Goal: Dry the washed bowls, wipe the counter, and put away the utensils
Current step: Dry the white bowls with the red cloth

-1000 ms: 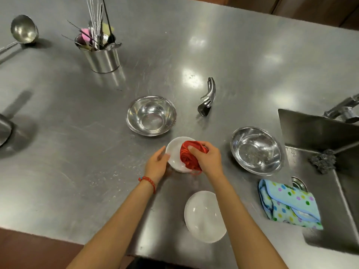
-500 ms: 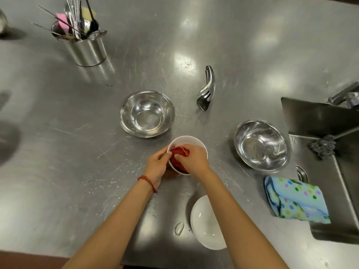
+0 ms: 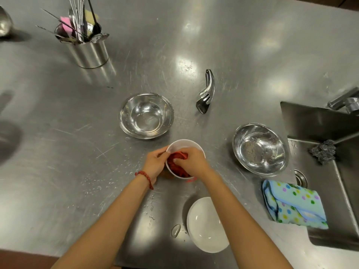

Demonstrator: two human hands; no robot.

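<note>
Two hands work in the head view: the small white round bowl is gripped at its rim by the left hand for steadiness, while the crumpled red cloth is pinched and pressed inside by the right hand. Water drops remain in the two round steel bowls.

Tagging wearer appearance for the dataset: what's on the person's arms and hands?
Both forearms are bare, no sleeves or gloves in view. The left hand has a red beaded bracelet at the wrist. The right hand and its wrist show nothing worn; no rings visible.
</note>
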